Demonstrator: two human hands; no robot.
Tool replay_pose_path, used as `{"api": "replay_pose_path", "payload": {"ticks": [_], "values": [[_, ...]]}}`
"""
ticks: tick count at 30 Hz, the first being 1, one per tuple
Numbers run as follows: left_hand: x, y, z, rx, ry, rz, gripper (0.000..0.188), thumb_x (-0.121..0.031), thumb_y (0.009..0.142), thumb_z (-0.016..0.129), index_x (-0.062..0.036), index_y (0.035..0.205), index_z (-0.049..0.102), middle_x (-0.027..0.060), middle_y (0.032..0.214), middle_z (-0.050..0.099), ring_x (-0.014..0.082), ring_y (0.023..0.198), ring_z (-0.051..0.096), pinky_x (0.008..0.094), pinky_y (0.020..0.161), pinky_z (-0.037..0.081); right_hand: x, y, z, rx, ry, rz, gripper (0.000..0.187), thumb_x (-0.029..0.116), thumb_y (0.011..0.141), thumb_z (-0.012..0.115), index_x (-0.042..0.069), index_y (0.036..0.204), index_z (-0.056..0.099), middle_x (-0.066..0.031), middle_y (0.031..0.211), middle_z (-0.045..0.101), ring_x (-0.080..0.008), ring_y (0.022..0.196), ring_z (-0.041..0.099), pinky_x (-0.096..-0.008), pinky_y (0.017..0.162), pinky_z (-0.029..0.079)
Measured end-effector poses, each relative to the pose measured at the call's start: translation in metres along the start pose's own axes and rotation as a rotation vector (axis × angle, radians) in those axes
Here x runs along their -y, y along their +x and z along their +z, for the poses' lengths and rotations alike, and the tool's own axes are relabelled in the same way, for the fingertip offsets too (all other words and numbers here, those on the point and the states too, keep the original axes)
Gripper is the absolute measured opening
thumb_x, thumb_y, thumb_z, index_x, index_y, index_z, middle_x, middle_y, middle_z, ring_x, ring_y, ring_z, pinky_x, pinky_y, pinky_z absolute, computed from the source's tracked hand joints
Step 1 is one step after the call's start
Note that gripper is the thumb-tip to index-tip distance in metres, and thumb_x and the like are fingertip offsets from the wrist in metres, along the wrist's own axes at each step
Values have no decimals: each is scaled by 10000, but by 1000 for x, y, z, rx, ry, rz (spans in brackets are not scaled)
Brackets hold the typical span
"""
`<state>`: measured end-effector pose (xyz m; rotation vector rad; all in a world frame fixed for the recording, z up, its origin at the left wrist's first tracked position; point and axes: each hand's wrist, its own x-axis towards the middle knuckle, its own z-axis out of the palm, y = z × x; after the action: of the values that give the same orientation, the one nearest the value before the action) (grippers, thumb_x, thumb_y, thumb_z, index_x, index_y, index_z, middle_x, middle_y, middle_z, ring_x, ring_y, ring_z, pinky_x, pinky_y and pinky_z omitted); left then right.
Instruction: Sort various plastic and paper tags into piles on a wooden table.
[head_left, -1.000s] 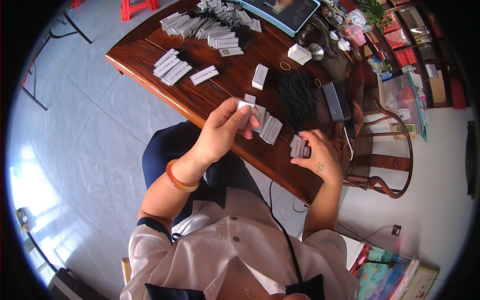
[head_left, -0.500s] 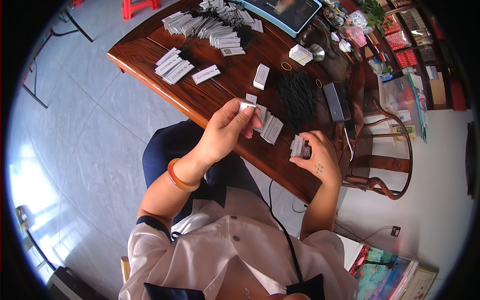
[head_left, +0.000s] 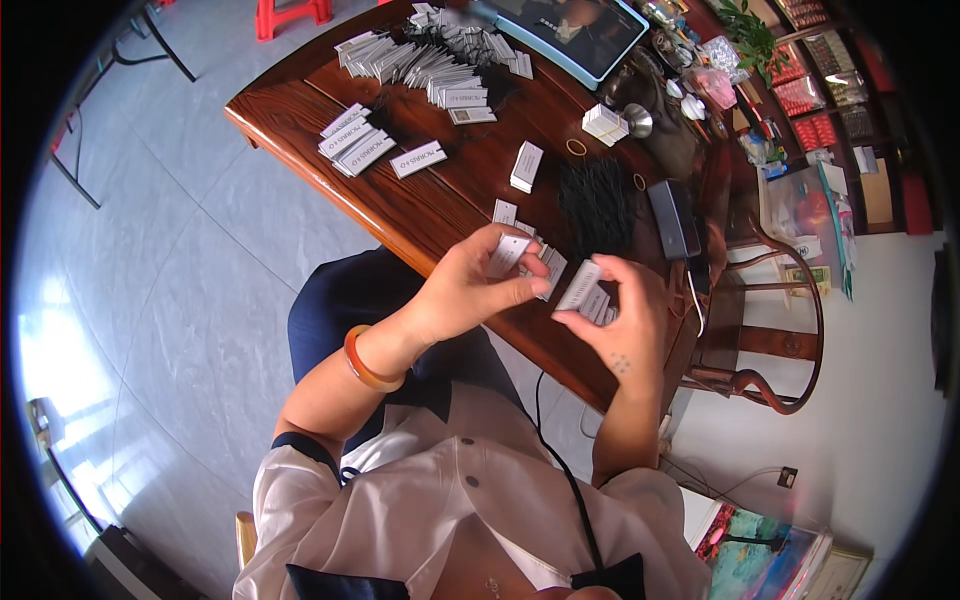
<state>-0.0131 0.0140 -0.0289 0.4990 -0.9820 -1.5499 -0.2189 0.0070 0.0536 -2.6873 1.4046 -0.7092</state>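
My left hand (head_left: 472,290) pinches a small white card tag (head_left: 507,256) above the near edge of a dark wooden table (head_left: 440,210). An orange bangle sits on that wrist. My right hand (head_left: 618,318) holds a small stack of white tags (head_left: 582,290), thumb under and fingers over it. The two hands are close together, a few tags apart. More loose white tags (head_left: 548,268) lie on the table just behind the hands. A bundle of black strings (head_left: 596,205) lies beyond them.
Rows of white tags (head_left: 356,140) and a big heap of them (head_left: 440,60) cover the table's far left. A tablet (head_left: 570,30), a black box (head_left: 674,218), rubber bands and a wooden chair (head_left: 770,300) stand to the right. Grey tiled floor lies to the left.
My right hand has lifted its stack of tags off the table and toward the left hand. The left hand has stayed in place with its tag.
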Motion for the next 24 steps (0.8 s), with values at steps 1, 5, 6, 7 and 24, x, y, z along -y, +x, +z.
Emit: {"api": "replay_pose_path", "payload": {"ticks": [1, 5, 6, 7, 24], "values": [[-2, -1, 0, 26, 34, -36, 358, -29, 859, 697, -16, 1166, 514, 62, 1054, 629, 115, 1032, 559, 277, 920, 450, 9, 6, 6, -17, -10, -80, 679, 243, 560, 874, 110, 1144, 553, -51, 982, 630, -275, 914, 598, -425, 831, 423], [-1, -1, 1, -107, 185, -65, 254, 25, 836, 703, -13, 1046, 566, 41, 986, 618, 98, 947, 601, 249, 840, 504, 23, 17, 23, 10, 120, -154, 620, 149, 612, 865, 84, 1145, 555, -48, 962, 627, -199, 835, 611, -345, 722, 459], [-3, -1, 0, -157, 239, -29, 220, 26, 835, 703, -14, 1006, 571, 35, 965, 612, 94, 919, 606, 241, 814, 514, 23, 17, 24, 11, 123, -160, 620, 149, 612, 865, 84, 1145, 555, -48, 962, 627, -199, 835, 611, -345, 722, 459], [-5, -1, -1, -206, 292, 6, 188, 28, 835, 703, -16, 966, 575, 29, 943, 606, 89, 890, 611, 233, 787, 525, 22, 16, 24, 52, 360, -20, 541, 111, 655, 843, 68, 1121, 572, -42, 927, 627, -154, 779, 605, -298, 647, 449], [6, 1, -2, 65, 109, -79, 292, -189, 1013, 482, 0, 1234, 448, 68, 1050, 571, 121, 927, 559, 264, 849, 473, 22, 28, 51, -171, 658, -20, 162, -25, 816, 696, 37, 965, 685, -64, 880, 576, -138, 713, 569, -249, 572, 468]]}}
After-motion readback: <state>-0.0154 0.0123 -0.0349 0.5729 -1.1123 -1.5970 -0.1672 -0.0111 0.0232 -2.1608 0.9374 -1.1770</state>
